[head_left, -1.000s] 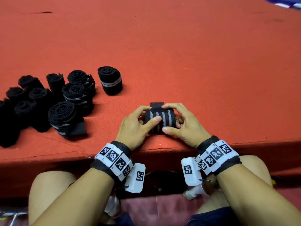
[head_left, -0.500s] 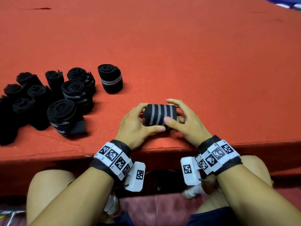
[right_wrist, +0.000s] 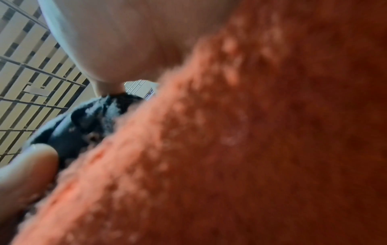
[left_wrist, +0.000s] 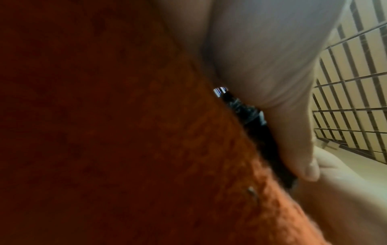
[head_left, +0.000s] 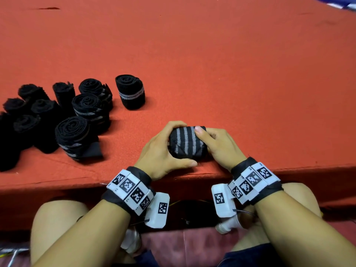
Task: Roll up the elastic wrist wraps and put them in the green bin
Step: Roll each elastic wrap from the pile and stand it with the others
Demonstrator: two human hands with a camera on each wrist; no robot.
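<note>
From the head view, both hands meet at the near edge of the red felt table (head_left: pixel 212 54). The left hand (head_left: pixel 159 151) curls round the left end of a rolled wrist wrap (head_left: pixel 185 144), black with grey stripes, its fingers bent over the far side and its thumb laid along the near side, low against the felt. The right hand (head_left: pixel 221 147) grips the other end, thumb pressed on top of the roll at the stripes, the remaining fingers tucked behind where I cannot see them. The roll lies on its side between the two palms, touching the table. Well to the left of the left-hand fingers stands a cluster of rolled wraps (head_left: pixel 57 116), most upright on their ends; one striped roll (head_left: pixel 131 92) stands a little apart, nearest the hands. Tag-covered bands circle both wrists.

From the left wrist, the picture is dim and blurred: a thumb (left_wrist: pixel 297 140) presses a dark strip of the wrap (left_wrist: pixel 270 142) against the felt.

From the right wrist, also blurred, the dark roll end (right_wrist: pixel 87 122) sits between a fingertip (right_wrist: pixel 33 159) below and the palm above, tight against the felt.
</note>
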